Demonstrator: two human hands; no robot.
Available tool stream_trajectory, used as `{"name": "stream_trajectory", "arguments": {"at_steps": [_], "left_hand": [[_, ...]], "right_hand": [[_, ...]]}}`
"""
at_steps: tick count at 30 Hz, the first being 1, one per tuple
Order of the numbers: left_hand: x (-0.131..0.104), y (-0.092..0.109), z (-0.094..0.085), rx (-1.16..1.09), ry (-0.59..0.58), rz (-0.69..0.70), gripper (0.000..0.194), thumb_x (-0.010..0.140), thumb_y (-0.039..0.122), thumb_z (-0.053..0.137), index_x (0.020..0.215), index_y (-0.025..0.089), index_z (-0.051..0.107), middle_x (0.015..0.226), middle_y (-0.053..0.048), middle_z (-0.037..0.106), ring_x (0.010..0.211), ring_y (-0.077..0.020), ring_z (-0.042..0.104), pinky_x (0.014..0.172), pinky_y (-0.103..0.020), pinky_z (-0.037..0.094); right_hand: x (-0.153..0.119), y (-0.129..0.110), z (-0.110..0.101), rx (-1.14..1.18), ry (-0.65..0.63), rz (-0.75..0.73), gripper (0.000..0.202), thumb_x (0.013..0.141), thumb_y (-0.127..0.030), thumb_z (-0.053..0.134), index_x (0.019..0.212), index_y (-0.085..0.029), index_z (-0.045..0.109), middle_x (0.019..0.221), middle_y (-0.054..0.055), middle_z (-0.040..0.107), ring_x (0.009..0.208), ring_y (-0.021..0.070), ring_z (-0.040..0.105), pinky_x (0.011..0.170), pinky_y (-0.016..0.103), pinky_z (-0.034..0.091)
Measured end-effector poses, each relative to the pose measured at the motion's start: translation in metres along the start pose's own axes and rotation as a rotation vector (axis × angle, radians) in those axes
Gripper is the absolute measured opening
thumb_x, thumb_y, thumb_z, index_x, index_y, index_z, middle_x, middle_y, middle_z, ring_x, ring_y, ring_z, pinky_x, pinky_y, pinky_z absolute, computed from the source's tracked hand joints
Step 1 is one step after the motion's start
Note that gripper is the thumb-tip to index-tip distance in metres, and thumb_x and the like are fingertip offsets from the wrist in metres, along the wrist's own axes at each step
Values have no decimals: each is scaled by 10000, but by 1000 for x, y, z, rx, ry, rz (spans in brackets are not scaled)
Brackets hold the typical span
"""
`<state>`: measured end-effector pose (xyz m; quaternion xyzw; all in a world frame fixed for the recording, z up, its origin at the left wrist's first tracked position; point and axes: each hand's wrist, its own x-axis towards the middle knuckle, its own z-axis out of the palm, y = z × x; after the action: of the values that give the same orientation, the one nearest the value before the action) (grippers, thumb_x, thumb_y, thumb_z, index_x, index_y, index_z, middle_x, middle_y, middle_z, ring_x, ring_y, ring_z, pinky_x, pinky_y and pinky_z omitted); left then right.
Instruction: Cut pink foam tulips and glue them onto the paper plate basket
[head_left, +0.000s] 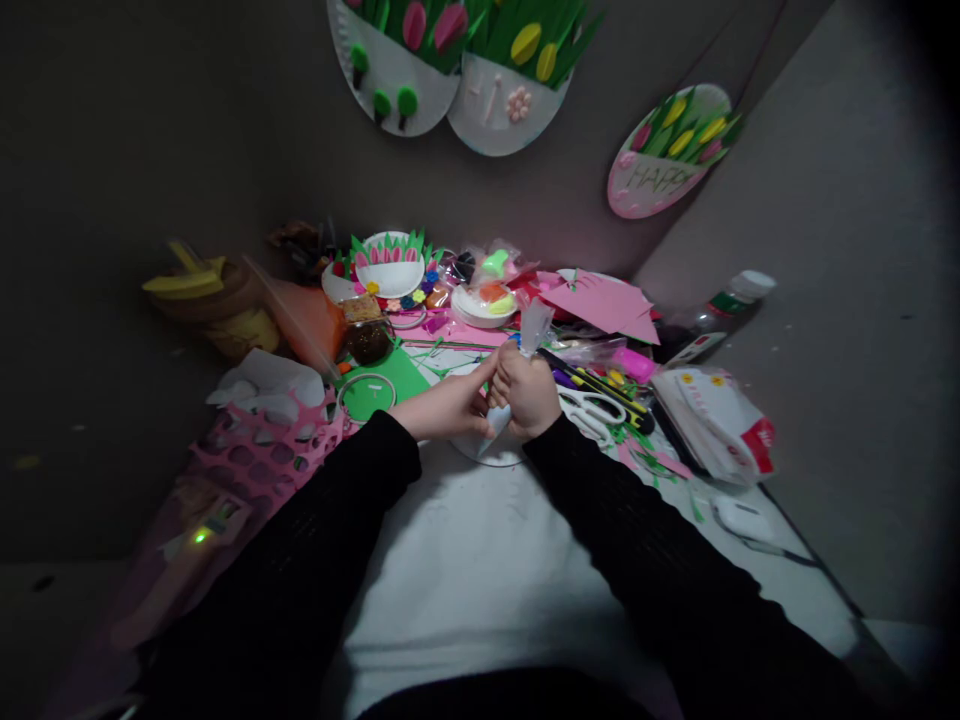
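Both of my hands meet over the middle of the table, closed around a small translucent plastic bag [535, 328]. Its crumpled end sticks up above my right hand [531, 392], which is curled into a fist on it. Fingers of my left hand [457, 402] pinch the lower part from the side, where a pale bluish piece shows between the hands. What the bag contains is hidden. Directly below lies a round white plate [489, 456], mostly covered by my hands. White-handled scissors [596, 410] rest just right of my right hand.
Green paper [409, 378] and a ring [366, 397] lie to the left, beside pink cut-out sheets [262, 450]. Pink paper [604, 305], a bottle [724, 315], packets [716, 425] and a white case [742, 518] stand or lie right. Decorated plates [510, 110] hang behind.
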<state>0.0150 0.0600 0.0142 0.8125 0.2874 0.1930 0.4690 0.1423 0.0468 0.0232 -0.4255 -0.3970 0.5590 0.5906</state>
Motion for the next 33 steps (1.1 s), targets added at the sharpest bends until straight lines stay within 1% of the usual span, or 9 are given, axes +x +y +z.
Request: {"name": "stream_trajectory", "arguments": {"at_steps": [5,10,15,20,27,33], "left_hand": [[0,1,0,-1,1,-4,1046,673,127,689,1476,184,20,884,-56,663,739,-169,626,654,-273,482],[-1,3,0,-13,-2,-34,1058,658,118,702,1475,180,32,886,-59,667,735,-170,629,646,-270,483],[-1,2,0,-38,-18,-33,1057,674,125,697,1475,177,9,842,-55,677,732,-173,636,652,-276,487],[1,-2,1,-56,-7,-27,1083,667,131,704,1475,172,-15,842,-64,683,731,-177,642,640,-274,485],[1,-3,2,-54,6,-10,1057,670,166,713,1477,178,31,827,-54,684,730,-187,649,636,-269,485],[0,0,1,-63,12,-4,1052,663,157,712,1478,186,49,834,-60,690,727,-189,653,620,-261,481]], "right_hand": [[-2,-3,1,4,-15,9,548,763,-554,604,438,-230,305,301,-95,255,256,66,239,291,234,226],[-1,-1,0,26,-20,19,556,756,-559,612,433,-228,304,304,-95,248,256,64,229,281,231,195],[0,0,0,8,-11,18,551,770,-549,606,435,-229,308,299,-91,258,259,69,247,284,231,231],[0,-1,0,14,-1,27,563,744,-579,621,429,-226,316,298,-92,259,253,65,247,282,227,217],[1,-1,-1,-9,-3,3,563,719,-599,633,427,-224,331,296,-94,273,246,61,260,279,228,231],[0,-2,0,7,-8,20,566,712,-593,642,425,-223,324,291,-96,264,241,60,254,270,222,215]]}}
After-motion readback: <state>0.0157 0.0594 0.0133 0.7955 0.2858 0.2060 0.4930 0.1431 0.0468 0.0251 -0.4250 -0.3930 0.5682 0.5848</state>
